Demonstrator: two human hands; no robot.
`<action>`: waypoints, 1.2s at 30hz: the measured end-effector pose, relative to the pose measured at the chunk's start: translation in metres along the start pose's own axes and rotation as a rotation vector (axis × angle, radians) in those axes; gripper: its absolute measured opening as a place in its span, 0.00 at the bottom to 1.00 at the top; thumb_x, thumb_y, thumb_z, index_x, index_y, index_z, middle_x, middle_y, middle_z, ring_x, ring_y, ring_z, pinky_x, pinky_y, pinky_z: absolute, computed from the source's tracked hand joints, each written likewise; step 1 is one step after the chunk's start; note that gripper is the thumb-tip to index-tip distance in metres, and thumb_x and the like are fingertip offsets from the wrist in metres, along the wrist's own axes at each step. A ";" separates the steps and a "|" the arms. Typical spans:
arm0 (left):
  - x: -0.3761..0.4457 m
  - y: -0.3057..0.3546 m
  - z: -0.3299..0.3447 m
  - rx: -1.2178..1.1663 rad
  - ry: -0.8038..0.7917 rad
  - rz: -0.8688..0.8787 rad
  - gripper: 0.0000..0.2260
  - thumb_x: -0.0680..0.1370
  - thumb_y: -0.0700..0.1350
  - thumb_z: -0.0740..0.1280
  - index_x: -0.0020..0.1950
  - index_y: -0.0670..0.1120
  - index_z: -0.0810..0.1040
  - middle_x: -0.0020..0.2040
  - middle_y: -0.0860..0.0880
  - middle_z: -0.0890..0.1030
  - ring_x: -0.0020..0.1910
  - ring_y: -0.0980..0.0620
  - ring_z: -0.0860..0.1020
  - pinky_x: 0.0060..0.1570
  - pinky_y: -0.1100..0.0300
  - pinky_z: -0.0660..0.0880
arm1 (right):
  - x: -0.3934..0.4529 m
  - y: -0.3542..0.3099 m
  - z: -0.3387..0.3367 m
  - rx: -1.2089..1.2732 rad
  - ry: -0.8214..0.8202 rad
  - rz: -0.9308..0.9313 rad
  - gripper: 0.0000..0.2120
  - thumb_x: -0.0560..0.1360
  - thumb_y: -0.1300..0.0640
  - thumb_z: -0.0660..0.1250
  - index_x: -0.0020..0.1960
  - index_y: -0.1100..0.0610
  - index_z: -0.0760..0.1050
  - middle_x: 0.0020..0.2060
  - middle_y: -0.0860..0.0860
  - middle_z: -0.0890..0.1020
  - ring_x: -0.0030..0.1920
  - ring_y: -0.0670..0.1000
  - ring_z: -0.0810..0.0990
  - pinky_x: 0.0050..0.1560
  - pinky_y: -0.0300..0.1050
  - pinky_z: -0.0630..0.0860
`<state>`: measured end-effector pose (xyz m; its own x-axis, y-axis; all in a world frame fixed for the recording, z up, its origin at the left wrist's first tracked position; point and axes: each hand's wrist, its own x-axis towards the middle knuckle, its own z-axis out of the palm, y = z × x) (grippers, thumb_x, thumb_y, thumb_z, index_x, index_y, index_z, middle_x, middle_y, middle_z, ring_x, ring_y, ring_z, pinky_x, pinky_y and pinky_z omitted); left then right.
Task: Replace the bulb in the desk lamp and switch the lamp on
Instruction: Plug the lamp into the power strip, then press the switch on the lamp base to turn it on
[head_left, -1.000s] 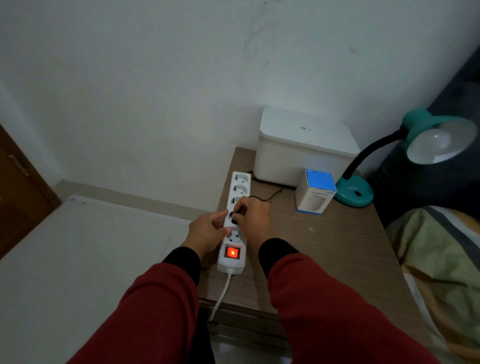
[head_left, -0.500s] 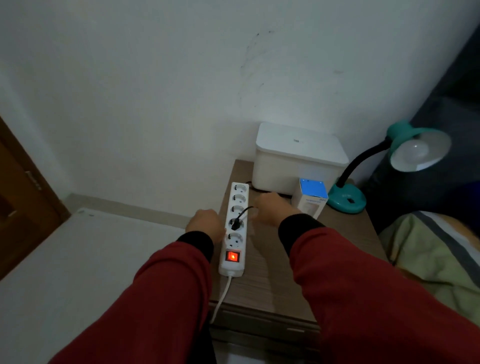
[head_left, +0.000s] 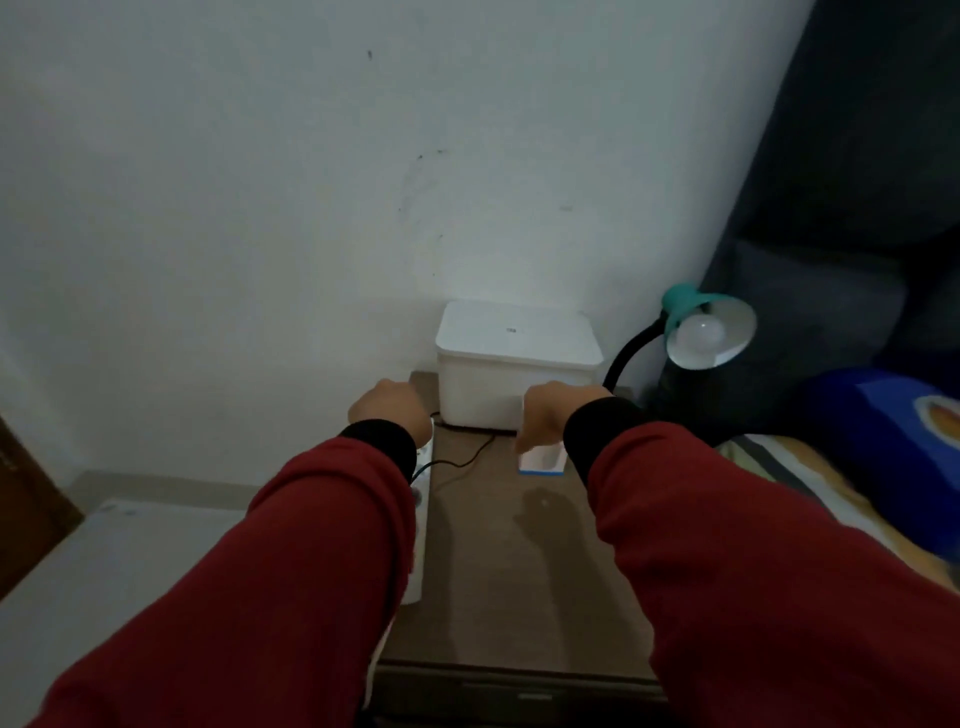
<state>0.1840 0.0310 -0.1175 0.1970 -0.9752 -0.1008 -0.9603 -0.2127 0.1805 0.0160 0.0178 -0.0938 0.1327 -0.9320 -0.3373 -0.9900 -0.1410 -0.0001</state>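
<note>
The teal desk lamp (head_left: 691, 304) stands at the back right of the bedside table (head_left: 509, 571), its black gooseneck bent and the shade facing me. A white bulb (head_left: 698, 332) sits in the shade and looks unlit. My right hand (head_left: 545, 415) hovers with fingers hanging down over the white and blue bulb box (head_left: 543, 462), hiding its top. Curled into a loose fist and holding nothing, my left hand (head_left: 387, 408) floats above the far end of the white power strip (head_left: 423, 499). A black cord (head_left: 467, 457) runs from the strip toward the back.
A white lidded box (head_left: 514, 358) stands against the wall behind my hands. A bed with a blue pillow (head_left: 893, 447) lies to the right. A brown door (head_left: 26, 509) shows at the far left.
Both hands have left the power strip and lifted forward. My right hand moved right, over the bulb box. The view tilted up, so my left sleeve hides the strip's red switch.
</note>
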 end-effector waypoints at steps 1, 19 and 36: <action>0.002 0.008 -0.003 0.003 -0.001 0.013 0.15 0.77 0.44 0.62 0.62 0.39 0.74 0.64 0.41 0.74 0.62 0.43 0.75 0.57 0.54 0.74 | -0.002 0.009 -0.006 0.014 0.009 0.011 0.26 0.74 0.47 0.68 0.66 0.60 0.72 0.65 0.56 0.76 0.63 0.57 0.76 0.53 0.47 0.71; 0.064 0.206 0.068 -0.037 -0.094 0.354 0.15 0.78 0.45 0.61 0.58 0.37 0.77 0.60 0.39 0.78 0.60 0.42 0.76 0.57 0.54 0.74 | 0.055 0.190 0.026 0.221 -0.011 0.205 0.26 0.73 0.48 0.68 0.67 0.59 0.71 0.66 0.57 0.74 0.64 0.58 0.75 0.61 0.48 0.73; 0.083 0.223 0.251 -0.334 0.081 0.445 0.24 0.78 0.45 0.63 0.74 0.44 0.63 0.75 0.43 0.62 0.75 0.41 0.60 0.73 0.48 0.61 | 0.140 0.220 0.188 0.461 0.519 0.097 0.24 0.72 0.58 0.68 0.67 0.56 0.72 0.65 0.59 0.73 0.60 0.61 0.76 0.59 0.56 0.76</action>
<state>-0.0630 -0.0821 -0.3313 -0.1854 -0.9741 0.1293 -0.8420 0.2254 0.4902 -0.1921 -0.0811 -0.3177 -0.0654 -0.9884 0.1374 -0.9026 -0.0001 -0.4305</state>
